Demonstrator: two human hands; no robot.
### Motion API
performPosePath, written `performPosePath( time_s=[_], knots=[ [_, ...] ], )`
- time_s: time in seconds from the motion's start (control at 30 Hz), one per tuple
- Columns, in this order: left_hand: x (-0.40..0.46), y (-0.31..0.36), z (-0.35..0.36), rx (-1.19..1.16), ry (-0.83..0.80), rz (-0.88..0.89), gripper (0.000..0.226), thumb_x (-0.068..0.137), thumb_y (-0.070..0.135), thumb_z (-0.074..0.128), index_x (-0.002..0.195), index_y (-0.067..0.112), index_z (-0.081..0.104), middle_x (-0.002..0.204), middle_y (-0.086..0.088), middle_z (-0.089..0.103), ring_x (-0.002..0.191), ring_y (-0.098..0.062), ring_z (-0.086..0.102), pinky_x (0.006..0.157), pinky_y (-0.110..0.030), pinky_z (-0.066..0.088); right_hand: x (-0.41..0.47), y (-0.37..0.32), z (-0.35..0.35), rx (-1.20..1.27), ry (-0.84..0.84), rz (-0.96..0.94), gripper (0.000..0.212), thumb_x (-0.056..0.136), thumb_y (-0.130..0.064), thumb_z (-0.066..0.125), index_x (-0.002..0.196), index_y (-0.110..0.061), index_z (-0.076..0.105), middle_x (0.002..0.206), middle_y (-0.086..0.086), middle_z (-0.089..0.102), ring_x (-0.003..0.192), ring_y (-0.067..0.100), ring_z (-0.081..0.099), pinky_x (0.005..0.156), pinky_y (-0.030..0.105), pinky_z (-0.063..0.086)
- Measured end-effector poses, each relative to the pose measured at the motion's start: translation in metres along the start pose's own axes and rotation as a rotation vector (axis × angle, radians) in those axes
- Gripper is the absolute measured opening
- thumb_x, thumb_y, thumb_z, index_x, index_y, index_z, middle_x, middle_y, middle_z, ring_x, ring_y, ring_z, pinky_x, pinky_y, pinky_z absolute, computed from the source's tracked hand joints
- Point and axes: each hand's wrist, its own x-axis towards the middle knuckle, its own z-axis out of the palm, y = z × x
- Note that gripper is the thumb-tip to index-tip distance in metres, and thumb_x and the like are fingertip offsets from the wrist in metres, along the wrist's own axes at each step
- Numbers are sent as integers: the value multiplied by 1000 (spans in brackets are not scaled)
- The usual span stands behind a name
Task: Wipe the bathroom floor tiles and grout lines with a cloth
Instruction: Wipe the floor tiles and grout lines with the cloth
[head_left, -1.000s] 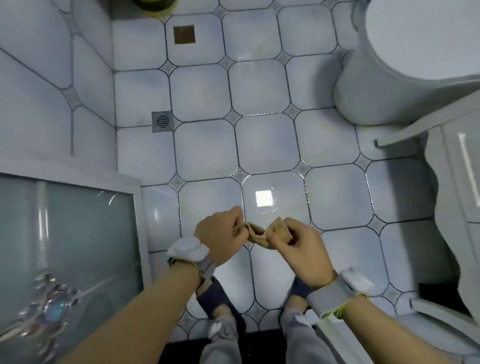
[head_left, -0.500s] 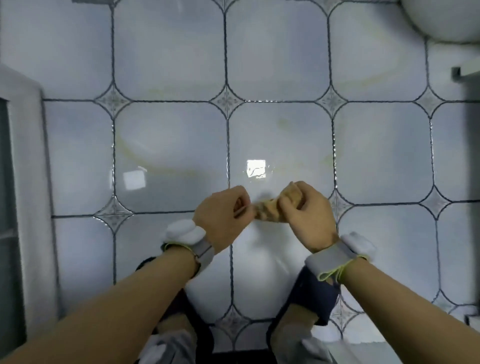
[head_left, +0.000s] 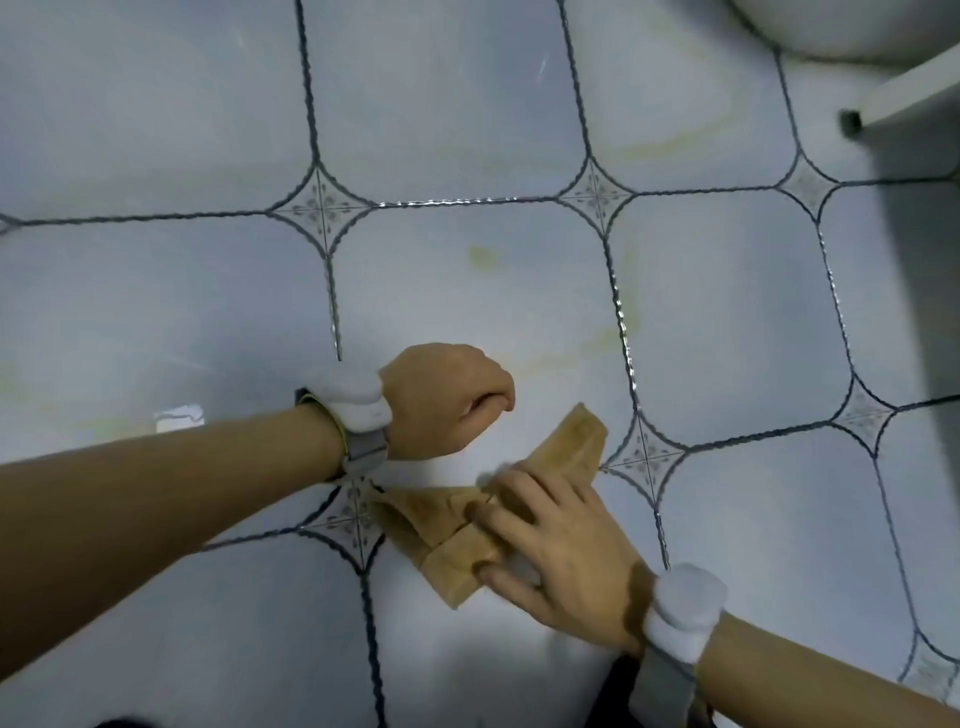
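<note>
The tan cloth (head_left: 457, 525) lies folded and rumpled on the pale floor tiles (head_left: 467, 291), spread between two diamond insets where dark grout lines (head_left: 621, 322) cross; one corner points up toward the right inset, another trails down toward the lower edge. The right hand (head_left: 556, 551) lies flat on top of it, fingers straight and spread apart, pressing the fabric down onto the tile. The left hand (head_left: 447, 400) is just above and to the left of the cloth, apart from it, curled into a loose fist with thumb against the fingers and nothing in it. Each wrist carries a grey strap with a white block (head_left: 358, 400). Faint yellowish stains (head_left: 483, 254) mark the tile above the hands.

Half a second ago both hands pinched the bunched cloth between them in the air; now the left has let go and the cloth is down on the floor under the right palm. The floor fills more of the view, and the white fixture base (head_left: 841, 26) and a white ledge (head_left: 904, 93) sit at the top right corner.
</note>
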Motion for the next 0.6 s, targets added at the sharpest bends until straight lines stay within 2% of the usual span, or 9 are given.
performPosePath(
  time_s=[0.07,0.17,0.23,0.3,0.33,0.4,0.43,0.5,0.6],
  knots=[
    [10,-7,-7,17,-50,22,21,91,21,49,92,21,70,85,8,70,78,-15,62,65,-27,46,14,-4,10,-4,-35,30,42,90,-58,52,117,-26,59,119,-1,52,109,23,49,80,37,44],
    [31,-4,-3,85,-167,101,21,94,24,47,94,24,68,85,10,66,80,-13,58,67,-24,38,18,2,23,65,-6,25,35,94,-51,53,110,-20,63,109,2,56,94,23,51,72,39,49],
    [49,7,5,121,-267,177,23,95,27,44,95,25,67,87,10,65,81,-13,56,68,-25,39,3,15,29,111,77,19,30,98,-41,54,108,-15,66,105,5,60,88,24,54,74,38,48],
    [65,15,11,162,-333,228,25,95,28,40,96,24,64,91,8,64,85,-15,55,71,-30,44,-17,37,30,147,210,122,23,97,-31,58,101,-11,67,95,5,59,79,24,53,73,32,45],
    [76,22,16,193,-348,257,25,95,28,39,97,23,63,93,7,63,88,-17,55,74,-33,45,-31,51,29,147,300,260,19,95,-29,60,97,-12,67,90,2,57,76,22,52,71,26,41],
    [99,40,30,252,-342,308,24,94,27,38,101,22,60,100,5,61,95,-20,53,79,-35,44,-63,83,24,108,497,675,12,93,-31,61,91,-20,63,83,-5,54,73,16,52,65,16,31],
    [109,52,40,274,-336,325,25,94,27,38,106,21,59,106,3,59,100,-21,51,82,-36,42,-82,101,21,80,571,910,9,93,-33,60,89,-25,59,80,-8,53,71,14,53,61,15,29],
    [125,76,62,336,-344,350,33,92,30,40,120,17,53,122,0,51,112,-22,45,91,-36,39,-119,135,17,82,672,1289,9,92,-34,60,93,-27,55,76,-7,55,70,19,57,57,26,32],
    [140,104,98,460,-391,418,56,87,36,46,134,6,37,139,-8,36,129,-28,30,105,-40,29,-149,171,9,51,728,1509,18,93,-27,60,109,-19,58,83,4,62,78,30,59,64,30,35]
  ],
)
